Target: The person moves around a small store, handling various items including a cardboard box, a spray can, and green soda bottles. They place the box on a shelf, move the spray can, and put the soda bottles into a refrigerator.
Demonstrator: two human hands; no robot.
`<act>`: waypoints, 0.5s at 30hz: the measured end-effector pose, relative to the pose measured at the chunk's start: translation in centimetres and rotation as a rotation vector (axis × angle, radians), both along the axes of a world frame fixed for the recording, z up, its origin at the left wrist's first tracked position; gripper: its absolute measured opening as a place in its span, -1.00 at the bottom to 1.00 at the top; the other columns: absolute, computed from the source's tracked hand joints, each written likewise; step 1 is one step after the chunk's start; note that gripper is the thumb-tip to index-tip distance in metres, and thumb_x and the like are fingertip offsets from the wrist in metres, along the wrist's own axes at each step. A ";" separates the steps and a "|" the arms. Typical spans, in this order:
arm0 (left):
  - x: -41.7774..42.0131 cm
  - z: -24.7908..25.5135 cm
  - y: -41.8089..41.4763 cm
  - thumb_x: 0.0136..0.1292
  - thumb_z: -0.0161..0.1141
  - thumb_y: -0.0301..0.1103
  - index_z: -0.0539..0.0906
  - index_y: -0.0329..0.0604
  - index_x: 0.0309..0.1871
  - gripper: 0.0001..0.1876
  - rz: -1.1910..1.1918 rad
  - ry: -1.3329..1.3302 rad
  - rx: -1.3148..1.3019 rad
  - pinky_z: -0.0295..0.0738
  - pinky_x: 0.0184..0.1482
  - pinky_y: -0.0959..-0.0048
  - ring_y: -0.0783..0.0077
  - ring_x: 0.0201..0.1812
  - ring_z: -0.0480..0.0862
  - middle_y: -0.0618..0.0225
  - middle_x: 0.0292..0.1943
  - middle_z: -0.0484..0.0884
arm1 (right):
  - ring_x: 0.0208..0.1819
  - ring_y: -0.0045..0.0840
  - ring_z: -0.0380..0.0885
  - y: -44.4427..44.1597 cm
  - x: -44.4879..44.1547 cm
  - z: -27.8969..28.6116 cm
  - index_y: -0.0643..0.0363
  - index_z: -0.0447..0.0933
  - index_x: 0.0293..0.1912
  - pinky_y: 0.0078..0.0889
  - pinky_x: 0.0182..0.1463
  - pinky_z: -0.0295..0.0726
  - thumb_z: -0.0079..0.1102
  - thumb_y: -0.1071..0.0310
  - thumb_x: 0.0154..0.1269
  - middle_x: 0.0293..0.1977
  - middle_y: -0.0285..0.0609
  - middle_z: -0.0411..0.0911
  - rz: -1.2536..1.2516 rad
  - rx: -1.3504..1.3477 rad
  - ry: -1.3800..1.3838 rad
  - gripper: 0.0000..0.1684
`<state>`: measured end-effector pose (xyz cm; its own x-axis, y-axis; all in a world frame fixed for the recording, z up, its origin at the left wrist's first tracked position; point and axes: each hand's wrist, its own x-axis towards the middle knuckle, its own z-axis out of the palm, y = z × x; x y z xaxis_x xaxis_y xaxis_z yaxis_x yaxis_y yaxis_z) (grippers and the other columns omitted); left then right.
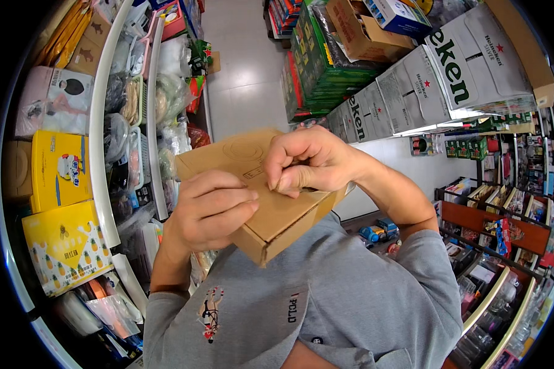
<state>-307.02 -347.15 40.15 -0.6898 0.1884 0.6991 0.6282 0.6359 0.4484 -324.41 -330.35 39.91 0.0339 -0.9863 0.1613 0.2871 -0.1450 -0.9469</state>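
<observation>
A flat brown cardboard box (281, 207), printed with a line drawing, is held tilted in front of my chest. My left hand (214, 210) grips its left side, with the fingers lying over the top face. Above that same face is my right hand (311, 159), its thumb and forefinger pinched together at the surface. Whether something thin is between those fingertips cannot be seen. A narrow dark gap shows beside the right thumb, near the box's far right edge. The right hand covers part of the printed drawing.
Shelves of bagged goods and a yellow box (60, 170) stand at the left. Beyond the hands to the right are stacked Heineken cartons (408, 92) and an open cardboard carton (369, 34). Toy vehicles (378, 230) and more shelving lie at the right.
</observation>
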 end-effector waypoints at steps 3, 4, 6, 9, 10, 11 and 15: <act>-0.9 -1.1 1.2 -0.19 0.33 -0.45 0.68 -0.21 -0.22 -0.66 -0.082 -0.049 -0.014 0.60 -0.31 0.37 0.22 -0.25 0.66 0.33 -0.22 0.70 | -0.49 -0.61 0.49 0.5 0.7 1.5 0.29 0.50 -0.23 -0.55 -0.38 0.45 0.22 0.36 0.42 -0.47 -0.24 0.50 -0.059 -0.075 -0.162 -0.82; -1.4 -2.0 2.8 -0.19 0.33 -0.46 0.68 -0.21 -0.21 -0.65 -0.148 -0.078 -0.070 0.60 -0.27 0.37 0.22 -0.24 0.67 0.33 -0.22 0.70 | -0.49 -0.60 0.48 0.2 1.5 2.6 0.28 0.49 -0.23 -0.56 -0.39 0.44 0.21 0.35 0.42 -0.48 -0.24 0.49 -0.063 -0.146 -0.281 -0.82; -0.8 -4.6 4.0 -0.17 0.32 -0.51 0.69 -0.24 -0.18 -0.64 -0.224 -0.292 -0.059 0.61 -0.15 0.34 0.21 -0.15 0.66 0.32 -0.19 0.72 | -0.52 -0.59 0.43 0.1 0.8 3.7 0.26 0.44 -0.16 -0.57 -0.42 0.39 0.18 0.35 0.44 -0.51 -0.23 0.46 -0.211 -0.311 -0.173 -0.83; -0.1 -5.2 3.8 -0.14 0.30 -0.53 0.69 -0.26 -0.16 -0.65 -0.057 -0.178 0.054 0.60 -0.17 0.31 0.19 -0.15 0.65 0.29 -0.14 0.72 | -0.55 -0.63 0.37 2.0 -3.4 4.4 0.26 0.36 0.00 -0.61 -0.47 0.33 0.09 0.36 0.48 -0.52 -0.21 0.45 -0.541 -0.278 0.097 -0.77; 0.4 -4.8 3.5 -0.12 0.29 -0.53 0.69 -0.26 -0.17 -0.67 -0.034 -0.123 0.046 0.59 -0.21 0.28 0.19 -0.19 0.63 0.25 -0.11 0.72 | -0.51 -0.69 0.41 3.3 -5.0 4.3 0.26 0.37 0.04 -0.65 -0.45 0.38 0.11 0.39 0.47 -0.49 -0.24 0.50 -0.579 -0.222 0.127 -0.75; 0.6 -4.2 3.5 -0.12 0.29 -0.53 0.69 -0.27 -0.17 -0.67 -0.003 -0.099 0.040 0.59 -0.21 0.27 0.20 -0.20 0.63 0.25 -0.12 0.72 | -0.46 -0.76 0.46 4.2 -6.3 3.7 0.26 0.39 0.07 -0.69 -0.42 0.42 0.12 0.41 0.45 -0.46 -0.27 0.55 -0.606 -0.169 0.154 -0.73; -0.3 -2.7 1.6 -0.13 0.30 -0.53 0.68 -0.27 -0.15 -0.64 0.154 0.015 -0.054 0.56 -0.21 0.23 0.18 -0.24 0.61 0.20 -0.14 0.73 | -0.44 -0.78 0.49 5.6 -5.8 1.9 0.28 0.41 0.10 -0.72 -0.43 0.46 0.12 0.44 0.44 -0.47 -0.33 0.55 -0.884 0.048 0.345 -0.71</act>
<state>-307.34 -345.60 37.40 -0.7027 0.1191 0.7015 0.5278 0.7483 0.4017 -330.20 -324.76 41.77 -0.6899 -0.6829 0.2401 -0.2042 -0.1346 -0.9696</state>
